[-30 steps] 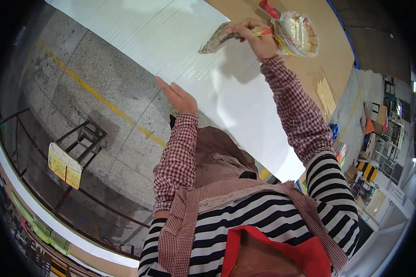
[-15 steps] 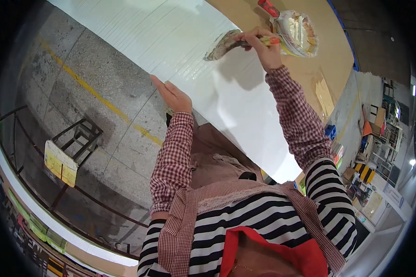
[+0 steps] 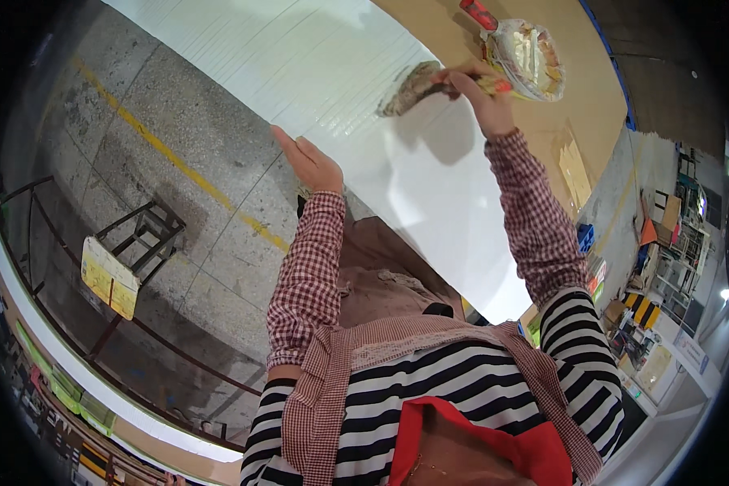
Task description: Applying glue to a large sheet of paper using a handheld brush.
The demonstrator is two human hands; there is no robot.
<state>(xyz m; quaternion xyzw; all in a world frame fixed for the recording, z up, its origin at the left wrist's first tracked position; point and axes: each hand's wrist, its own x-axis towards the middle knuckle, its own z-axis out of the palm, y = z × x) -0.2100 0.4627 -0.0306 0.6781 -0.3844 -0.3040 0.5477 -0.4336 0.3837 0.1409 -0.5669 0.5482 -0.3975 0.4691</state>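
A wide brush (image 3: 414,89) with pale, coated bristles is in my right hand (image 3: 488,104), fingers closed round its handle. The bristles lie against a long white sheet (image 3: 437,190), whose far part carries wet-looking streaks and thin lines. My left hand (image 3: 316,168) is at the sheet's left edge, fingers stretched out and gripping nothing visible. Whether its palm presses on the edge is hidden. Just beyond my right hand stands a plastic-lined tub (image 3: 556,79) with a creamy white substance in it.
A red-handled tool (image 3: 479,14) lies by the tub on the brown board (image 3: 577,113) under the sheet. Flat tan strips (image 3: 573,174) rest near the board's right edge. On the floor to the left are a dark-framed stool (image 3: 109,278) and a metal rack (image 3: 97,344).
My right hand has drawn the brush a short way to the right across the white sheet. My left hand stays at the edge. The whole view has shifted slightly.
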